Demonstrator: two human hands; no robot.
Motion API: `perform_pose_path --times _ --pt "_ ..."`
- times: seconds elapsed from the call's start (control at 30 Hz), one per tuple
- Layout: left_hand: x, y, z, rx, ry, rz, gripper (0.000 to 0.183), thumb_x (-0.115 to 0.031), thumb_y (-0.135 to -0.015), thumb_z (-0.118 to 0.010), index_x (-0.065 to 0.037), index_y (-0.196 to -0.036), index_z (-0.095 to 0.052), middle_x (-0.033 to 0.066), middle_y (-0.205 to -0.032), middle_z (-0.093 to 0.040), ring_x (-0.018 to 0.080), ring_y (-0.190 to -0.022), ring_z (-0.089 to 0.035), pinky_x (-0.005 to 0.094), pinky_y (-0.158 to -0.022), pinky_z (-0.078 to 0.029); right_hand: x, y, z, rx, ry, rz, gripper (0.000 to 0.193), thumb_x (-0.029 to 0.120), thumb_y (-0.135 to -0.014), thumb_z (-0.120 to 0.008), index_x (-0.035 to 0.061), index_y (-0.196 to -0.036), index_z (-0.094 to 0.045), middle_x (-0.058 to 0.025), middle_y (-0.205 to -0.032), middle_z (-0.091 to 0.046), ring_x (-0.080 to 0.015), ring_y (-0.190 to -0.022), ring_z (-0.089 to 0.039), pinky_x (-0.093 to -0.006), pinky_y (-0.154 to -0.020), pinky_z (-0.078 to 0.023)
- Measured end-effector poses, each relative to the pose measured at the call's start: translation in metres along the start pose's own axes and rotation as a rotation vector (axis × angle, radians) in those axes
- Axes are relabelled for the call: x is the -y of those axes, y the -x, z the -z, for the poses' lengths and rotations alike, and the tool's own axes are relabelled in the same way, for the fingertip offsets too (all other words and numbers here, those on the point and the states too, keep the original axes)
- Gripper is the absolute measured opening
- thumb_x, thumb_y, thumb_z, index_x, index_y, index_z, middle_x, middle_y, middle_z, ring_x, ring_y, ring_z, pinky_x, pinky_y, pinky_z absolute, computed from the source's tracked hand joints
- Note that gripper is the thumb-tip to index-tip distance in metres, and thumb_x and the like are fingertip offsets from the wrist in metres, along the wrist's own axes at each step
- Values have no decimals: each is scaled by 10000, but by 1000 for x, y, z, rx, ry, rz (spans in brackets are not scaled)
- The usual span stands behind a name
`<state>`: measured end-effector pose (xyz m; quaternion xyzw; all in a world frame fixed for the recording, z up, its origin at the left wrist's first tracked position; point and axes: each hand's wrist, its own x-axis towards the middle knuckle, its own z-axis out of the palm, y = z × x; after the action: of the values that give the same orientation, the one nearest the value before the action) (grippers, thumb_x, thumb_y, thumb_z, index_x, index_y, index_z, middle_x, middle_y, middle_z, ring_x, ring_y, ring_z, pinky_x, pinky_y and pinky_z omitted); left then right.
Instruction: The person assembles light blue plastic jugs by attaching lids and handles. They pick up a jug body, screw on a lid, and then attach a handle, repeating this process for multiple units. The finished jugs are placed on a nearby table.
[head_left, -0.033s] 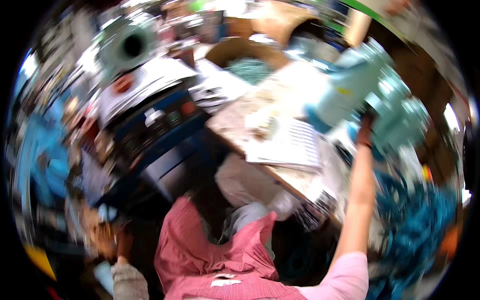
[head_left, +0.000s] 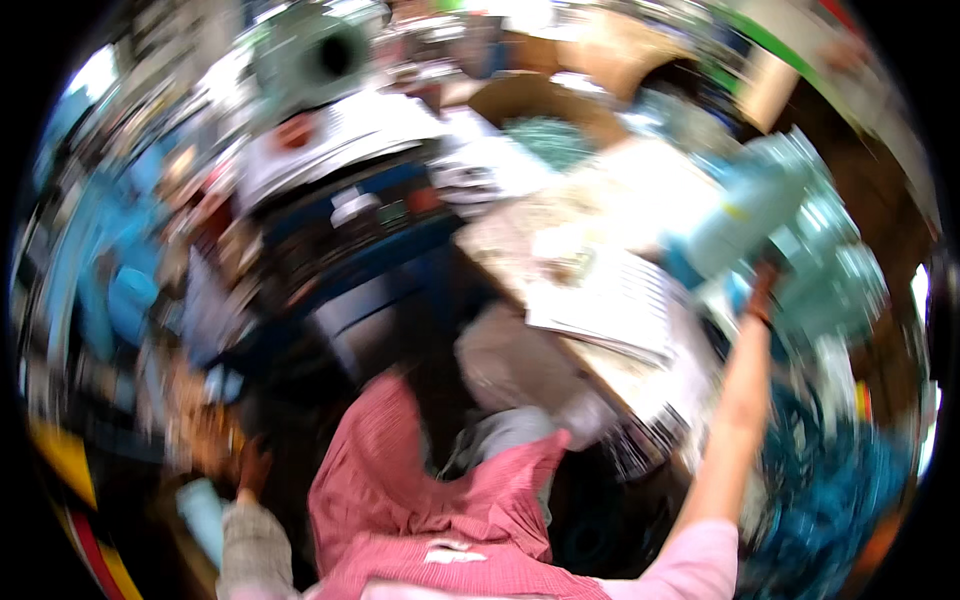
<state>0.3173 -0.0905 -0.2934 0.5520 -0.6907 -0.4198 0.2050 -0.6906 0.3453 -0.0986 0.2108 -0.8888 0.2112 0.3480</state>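
Stretched out to the right, my right hand (head_left: 763, 288) is at a cluster of pale teal, glossy cylinders (head_left: 752, 207) beside the table. Its fingers are dark and blurred among them, so I cannot make out a grip. My left hand (head_left: 254, 468) hangs low at the left, past a grey sleeve cuff, near a brownish-orange blurred object (head_left: 205, 425). Motion smears its fingers. A pale blue roll-like thing (head_left: 203, 515) is beside that sleeve.
A worn table (head_left: 490, 242) bears a white printed pad (head_left: 612, 305). Behind it a round brown container (head_left: 505, 97) holds green strands. A dark blue machine (head_left: 345, 215) with papers on top stands left. Blue tangled strips (head_left: 830, 480) lie at lower right.
The whole view has swung, so the table, machine and cylinders sit farther right and slightly rotated. My right hand remains at the teal cylinders; my left stays low.
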Motion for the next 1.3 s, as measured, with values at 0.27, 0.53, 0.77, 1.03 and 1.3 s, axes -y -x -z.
perform_pose_path --times 0.27,0.53,0.77,1.03,1.3 --pt "198 200 -11 -329 -692 448 548 -248 -801 -657 -91 -1288 -464 144 -1332 -431 370 -1133 -507 481 -914 -447 -11 -62 36 -68 331 -287 721 611 -679 -685 -51 -964 -655 -242 -954 -663 -410 -844 -638 -536 -767 -486" --pt "188 121 53 -285 -571 610 507 -251 -766 -711 -48 -1185 -509 178 -1107 -556 340 -993 -578 466 -842 -467 213 200 100 359 -790 364 521 31 -896 -474 9 -1403 -356 -168 -1308 -509 -268 -949 -628 -325 -810 -514" --pt "163 143 49 -362 -313 690 426 -311 -734 -733 -15 -998 -577 172 -874 -628 314 -784 -626 434 -700 -485 345 285 227 1006 -1108 -308 694 151 -920 -551 194 -1488 -155 -194 -1173 -567 -193 -738 -638 -282 -567 -549" --pt "-117 184 89 -364 14 41 434 -184 -691 -729 -25 -1078 -614 115 -871 -646 274 -750 -598 408 -722 -462 549 341 229 861 -965 850 848 241 -681 -797 39 -1387 -374 -203 -1410 -386 -362 -1321 -340 -406 -1095 -274" --pt "-285 113 67 -921 18 -949 613 -304 -838 -693 8 -1312 -461 155 -1339 -457 289 -1224 -442 415 -1039 -327 463 342 287 1100 -1728 -240 211 -18 -765 -676 -43 -972 -643 -91 -1009 -642 -147 -819 -609 -274 -692 -495"
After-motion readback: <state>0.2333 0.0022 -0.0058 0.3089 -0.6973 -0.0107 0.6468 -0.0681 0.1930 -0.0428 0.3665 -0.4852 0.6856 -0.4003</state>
